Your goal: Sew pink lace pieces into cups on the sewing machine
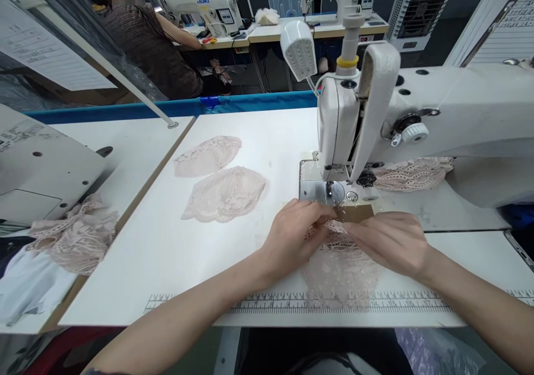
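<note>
A pale pink lace piece (340, 275) lies at the front of the white sewing table, its upper edge bunched between my hands. My left hand (298, 233) pinches the lace's left side, just in front of the needle plate. On the right side, my right hand (387, 241) has its fingers closed on the same edge. The sewing machine head (340, 124) stands directly behind my fingers. Two more lace pieces, one upper (208, 157) and one lower (225, 194), lie flat to the left.
Folded lace (413, 173) sits under the machine arm. At the left are a heap of lace (79, 233), white cloth (33, 280) and another machine (41, 169). A ruler strip (271, 304) runs along the front edge. Behind, a person (150, 47) sits by other machines.
</note>
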